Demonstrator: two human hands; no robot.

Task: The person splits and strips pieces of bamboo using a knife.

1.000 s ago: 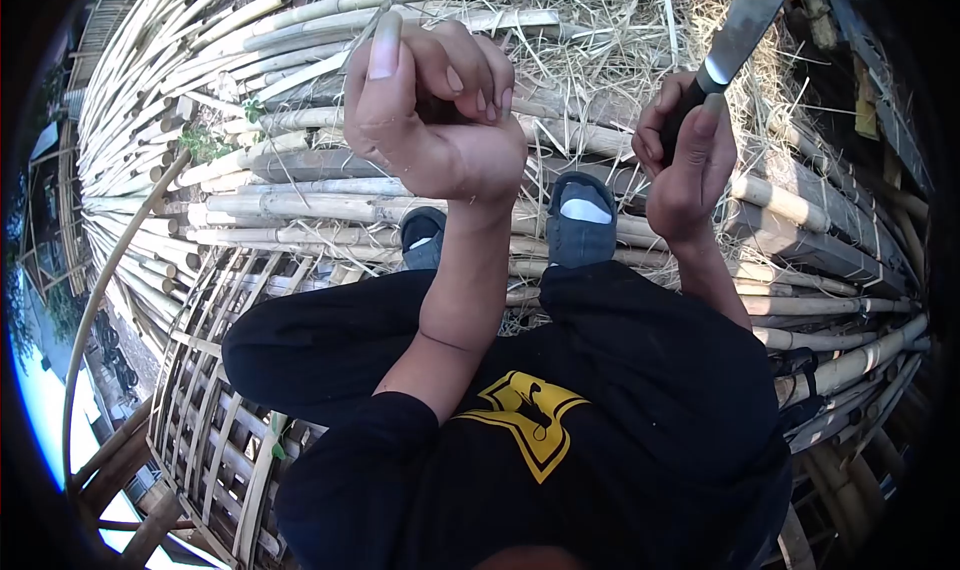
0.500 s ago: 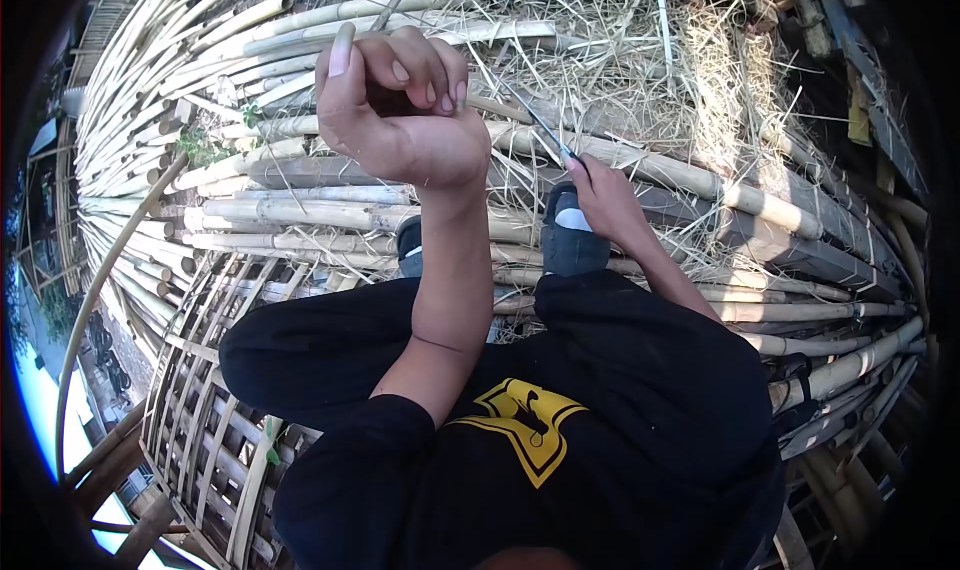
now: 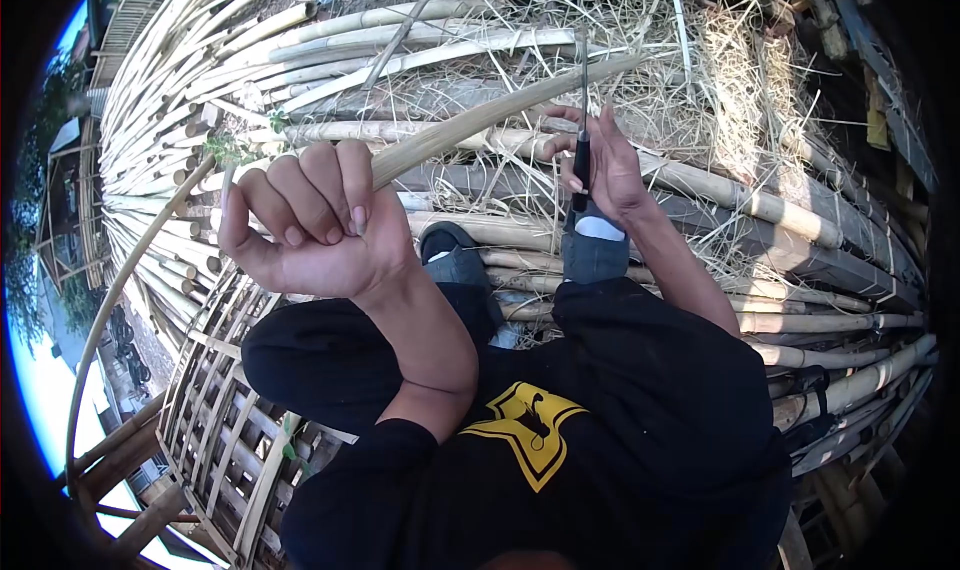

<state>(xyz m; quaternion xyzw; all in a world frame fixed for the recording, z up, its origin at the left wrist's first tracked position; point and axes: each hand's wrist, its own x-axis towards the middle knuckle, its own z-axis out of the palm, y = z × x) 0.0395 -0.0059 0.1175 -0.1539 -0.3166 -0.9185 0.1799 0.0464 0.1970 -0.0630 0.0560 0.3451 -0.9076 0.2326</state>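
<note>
Viewing head cam feed remotely. I have L hand (image 3: 310, 210) clenched, palm up, fingers curled in, gripping a long, pale-tan, split-bamboo strip (image 3: 490, 125). Strip emerges from inner side of fist & slants up to R w/ slight curve; appears narrower toward far end, which shows above straw-coloured, thin, dry shavings (image 3: 735, 140) on the ground.

R hand (image 3: 605, 165) grasps a black-handled, grey-bladed knife (image 3: 582, 148) by its handle. Grip looks loose: some fingers partly extended, thumb side toward far end of strip. Blade points up in my view, nearly edge-on, & crosses strip nearer its far end than the fist. From this single angle I can't tell if blade touches strip or only passes in front.

Hands well apart, L hand above a bent leg in black trousers (image 3: 310, 355), R hand just beyond a dark-grey, closed-toe shoe (image 3: 597, 255).

Surroundings: long, pale, round bamboo poles (image 3: 780, 213) lie across the ground beyond the feet, shavings scattered among them. Lower L: open-weave, flat-slat bamboo lattice (image 3: 262, 495) beside the person. Black T-shirt w/ yellow angular print (image 3: 530, 420) fills bottom centre.
</note>
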